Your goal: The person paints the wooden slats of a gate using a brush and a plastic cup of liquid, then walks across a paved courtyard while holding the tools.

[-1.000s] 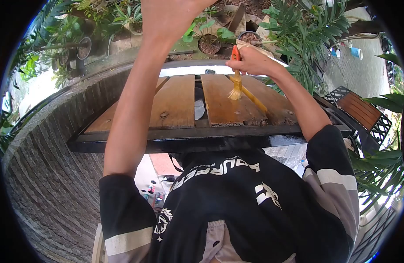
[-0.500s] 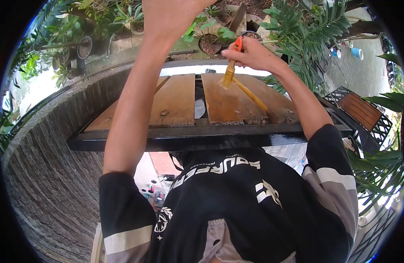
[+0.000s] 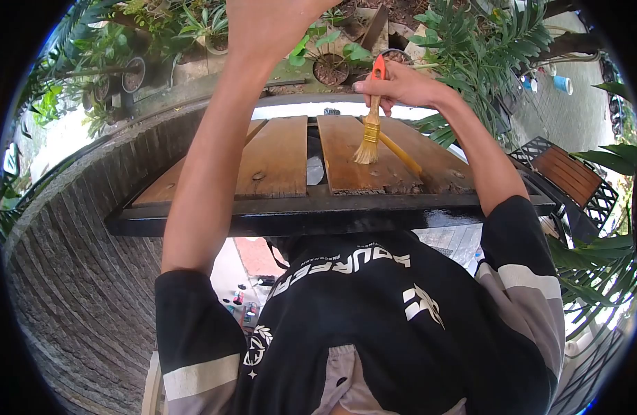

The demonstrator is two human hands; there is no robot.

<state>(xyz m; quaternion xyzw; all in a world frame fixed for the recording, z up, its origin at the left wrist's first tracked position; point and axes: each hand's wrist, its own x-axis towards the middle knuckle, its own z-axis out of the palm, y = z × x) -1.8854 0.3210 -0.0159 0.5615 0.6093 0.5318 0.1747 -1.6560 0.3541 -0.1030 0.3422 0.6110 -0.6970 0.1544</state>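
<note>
My right hand point(image 3: 401, 86) grips a paintbrush point(image 3: 371, 124) with an orange handle. Its pale bristles press on a wooden slat point(image 3: 346, 173) of a panel set in a glossy black frame point(image 3: 298, 218). The brush stands nearly upright over the middle of that slat. My left arm stretches up past the panel's left slats point(image 3: 277, 166). My left hand point(image 3: 277, 24) is cut off by the top edge, so what it holds or touches is hidden.
A curved brick wall point(image 3: 76, 277) runs along the left. Potted plants point(image 3: 330, 66) and palm fronds point(image 3: 484, 48) stand beyond the panel. At the right lie a second slatted panel point(image 3: 567, 173) and a blue cup point(image 3: 562, 83). Small bottles point(image 3: 242, 311) sit on the ground below.
The brush went from mid-slat to the far end, then stroked back toward me along the same slat. The left arm has stayed where it was.
</note>
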